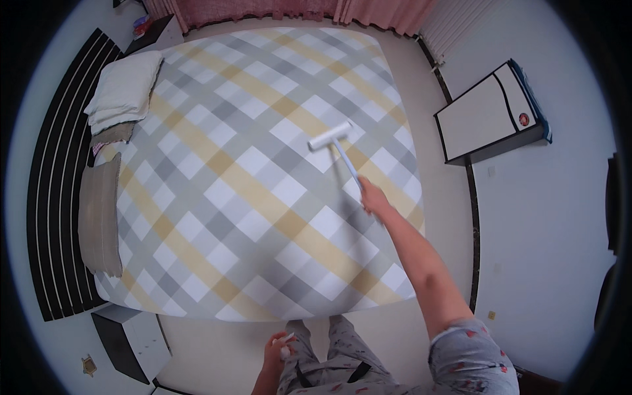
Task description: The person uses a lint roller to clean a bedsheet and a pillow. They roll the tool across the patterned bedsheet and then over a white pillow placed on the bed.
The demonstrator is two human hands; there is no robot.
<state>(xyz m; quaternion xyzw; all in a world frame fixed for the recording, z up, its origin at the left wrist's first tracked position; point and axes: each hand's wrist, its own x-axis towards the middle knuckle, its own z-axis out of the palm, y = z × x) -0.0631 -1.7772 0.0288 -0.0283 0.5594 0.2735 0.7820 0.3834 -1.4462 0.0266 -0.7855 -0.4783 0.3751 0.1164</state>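
My right hand (374, 196) grips the pale blue handle of a lint roller (331, 137). Its white adhesive cylinder is over the far right part of the bed's checked sheet (256, 192), patterned in yellow, grey and white. Whether the cylinder touches the cloth I cannot tell. Low in the picture, beside my left thigh, my left hand (277, 348) is closed around a crumpled white piece (285, 345), perhaps paper or used lint sheet. My legs stand at the near side of the bed.
Stacked white pillows (126, 84) and a beige pillow (100, 217) lie by the dark striped headboard (54, 197). Nightstands (131, 340) (160, 37) flank the bed. A white cabinet with black edges (476, 118) stands at the right wall. Pink curtains (385, 15) hang at the far end.
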